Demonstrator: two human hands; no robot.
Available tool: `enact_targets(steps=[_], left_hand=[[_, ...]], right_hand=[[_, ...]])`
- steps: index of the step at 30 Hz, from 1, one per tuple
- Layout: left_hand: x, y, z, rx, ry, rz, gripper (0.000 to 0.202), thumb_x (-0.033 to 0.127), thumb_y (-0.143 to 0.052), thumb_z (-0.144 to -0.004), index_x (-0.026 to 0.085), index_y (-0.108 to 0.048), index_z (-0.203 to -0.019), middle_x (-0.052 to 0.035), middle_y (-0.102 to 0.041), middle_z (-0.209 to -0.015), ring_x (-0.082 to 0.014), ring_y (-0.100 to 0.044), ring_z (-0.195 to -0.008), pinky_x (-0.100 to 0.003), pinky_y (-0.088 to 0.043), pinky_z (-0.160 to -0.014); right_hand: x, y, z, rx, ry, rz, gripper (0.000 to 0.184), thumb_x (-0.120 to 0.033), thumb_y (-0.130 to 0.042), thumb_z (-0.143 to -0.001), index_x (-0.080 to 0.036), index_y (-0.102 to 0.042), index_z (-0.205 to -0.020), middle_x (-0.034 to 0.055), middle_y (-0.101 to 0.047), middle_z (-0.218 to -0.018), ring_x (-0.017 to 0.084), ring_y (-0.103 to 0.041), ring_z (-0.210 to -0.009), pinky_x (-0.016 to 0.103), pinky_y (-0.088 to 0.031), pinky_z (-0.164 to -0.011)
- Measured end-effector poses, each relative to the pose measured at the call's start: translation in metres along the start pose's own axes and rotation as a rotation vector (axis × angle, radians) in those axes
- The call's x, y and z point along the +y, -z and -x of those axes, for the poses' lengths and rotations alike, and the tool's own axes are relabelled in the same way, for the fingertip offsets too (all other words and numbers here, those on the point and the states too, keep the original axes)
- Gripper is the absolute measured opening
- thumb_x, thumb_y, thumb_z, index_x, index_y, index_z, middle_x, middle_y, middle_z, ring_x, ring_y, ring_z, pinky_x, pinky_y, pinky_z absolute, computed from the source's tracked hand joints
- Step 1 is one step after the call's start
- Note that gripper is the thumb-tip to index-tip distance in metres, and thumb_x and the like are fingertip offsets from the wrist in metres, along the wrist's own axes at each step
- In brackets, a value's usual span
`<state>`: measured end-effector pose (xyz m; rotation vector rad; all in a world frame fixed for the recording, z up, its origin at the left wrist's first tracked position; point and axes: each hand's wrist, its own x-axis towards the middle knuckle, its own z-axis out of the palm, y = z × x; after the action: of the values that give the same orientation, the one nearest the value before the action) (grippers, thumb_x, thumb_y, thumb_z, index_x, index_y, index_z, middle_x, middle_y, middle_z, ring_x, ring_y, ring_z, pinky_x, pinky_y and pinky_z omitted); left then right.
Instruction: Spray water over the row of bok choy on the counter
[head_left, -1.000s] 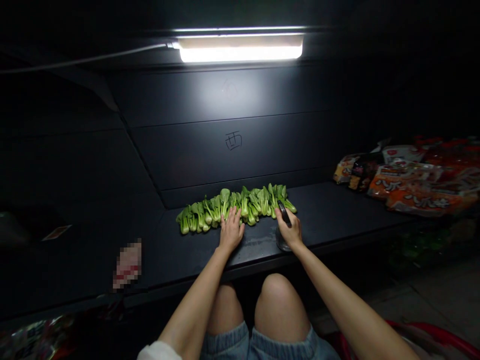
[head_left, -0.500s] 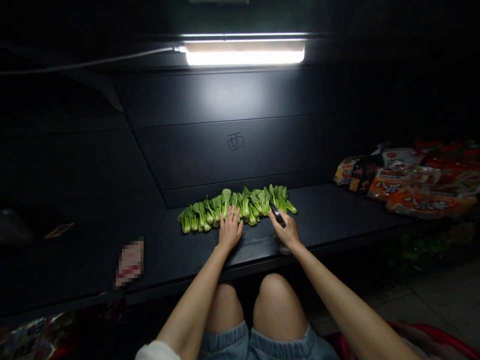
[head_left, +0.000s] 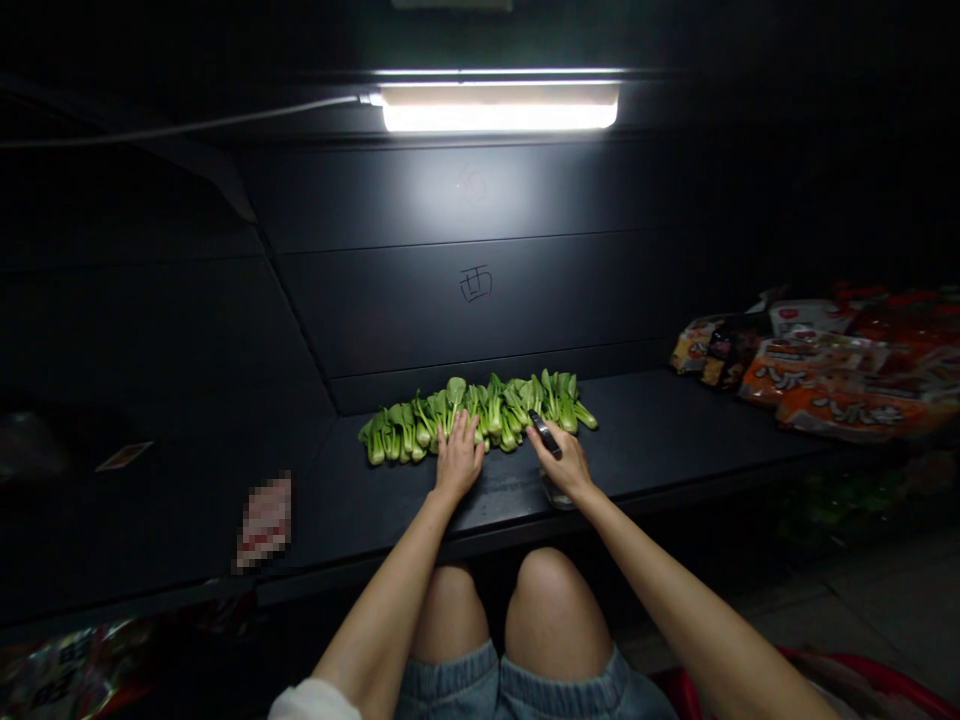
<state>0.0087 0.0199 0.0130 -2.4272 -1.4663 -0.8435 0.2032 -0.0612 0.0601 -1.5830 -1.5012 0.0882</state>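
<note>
- Across the frame, a dark shelf (head_left: 675,430) runs before a panelled back wall (head_left: 600,300), under a bright lamp (head_left: 500,112) at upper centre; packets (head_left: 832,400) lie at right.
- Mid-frame, leafy greens (head_left: 493,402) lie in a row on the shelf.
- Below centre, the left hand (head_left: 459,463) has its fingers slightly apart over the greens; the right hand (head_left: 570,462) grips a black-handled bottle (head_left: 545,437), perhaps a sprayer.
- Step in hand seems to be steadying and aiming; the next move calls for a steady grip.
</note>
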Motion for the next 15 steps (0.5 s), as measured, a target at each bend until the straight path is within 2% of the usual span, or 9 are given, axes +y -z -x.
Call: enact_targets(steps=[8, 15], left_hand=[[-0.011, 0.006, 0.003, -0.006, 0.014, -0.019, 0.055, 0.029, -0.038, -0.095, 0.021, -0.034, -0.149, -0.0119, -0.033, -0.157, -0.0261, -0.025, -0.147, -0.059, -0.017, -0.119], [-0.022, 0.008, 0.007, 0.0, 0.045, -0.002, 0.056, 0.027, -0.038, -0.094, 0.021, -0.033, -0.149, -0.0119, -0.033, -0.157, -0.026, -0.025, -0.147, -0.059, -0.015, -0.119]], right_hand=[[-0.017, -0.016, 0.001, -0.063, 0.063, 0.01, 0.042, -0.056, -0.041, -0.092, -0.022, -0.058, -0.073, 0.0058, -0.068, -0.075, 0.021, -0.064, -0.073, 0.028, -0.043, -0.067], [-0.023, -0.028, 0.001, -0.106, 0.088, 0.018, 0.038, -0.054, -0.042, -0.093, -0.023, -0.059, -0.081, 0.0041, -0.068, -0.078, 0.021, -0.065, -0.077, 0.027, -0.042, -0.068]])
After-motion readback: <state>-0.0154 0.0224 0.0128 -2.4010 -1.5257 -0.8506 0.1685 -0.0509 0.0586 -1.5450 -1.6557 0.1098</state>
